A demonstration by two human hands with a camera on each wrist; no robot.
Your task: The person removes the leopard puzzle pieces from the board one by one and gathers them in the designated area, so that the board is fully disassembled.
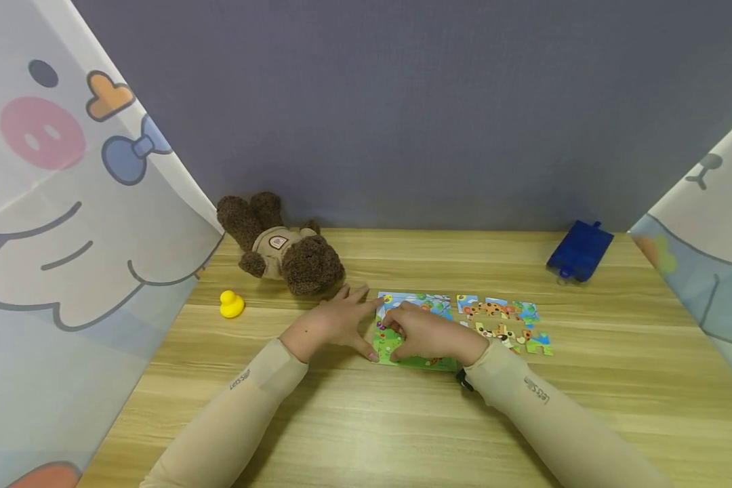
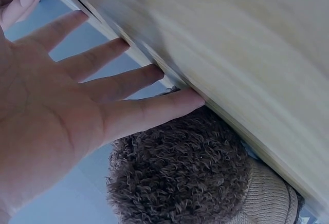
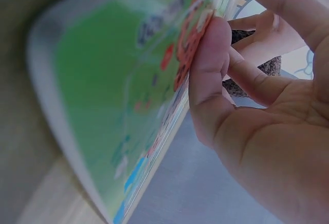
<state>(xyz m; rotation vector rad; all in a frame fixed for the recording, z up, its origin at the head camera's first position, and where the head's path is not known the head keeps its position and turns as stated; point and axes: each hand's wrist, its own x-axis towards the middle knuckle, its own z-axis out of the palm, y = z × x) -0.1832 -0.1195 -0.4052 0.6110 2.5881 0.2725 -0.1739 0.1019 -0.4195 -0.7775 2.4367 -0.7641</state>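
A puzzle board (image 1: 385, 349) with a bright green and blue picture lies on the table. My left hand (image 1: 339, 321) spreads its fingers beside it, the thumb tip at the board's lower left edge; the left wrist view shows these fingers (image 2: 128, 82) straight. Over the board, my right hand (image 1: 430, 332) bends its fingers down onto the picture. Its thumb (image 3: 208, 64) touches the printed surface in the right wrist view. Whether a piece sits between thumb and fingers is hidden. Several puzzle pieces (image 1: 501, 333) with a spotted animal print lie right of the board.
A brown teddy bear (image 1: 311, 266) lies behind my left hand, its furry head (image 2: 180, 172) close to those fingers. To the left stands a yellow rubber duck (image 1: 232, 304). A blue pouch (image 1: 580, 251) lies at the back right, near the grey partition (image 1: 402, 122).
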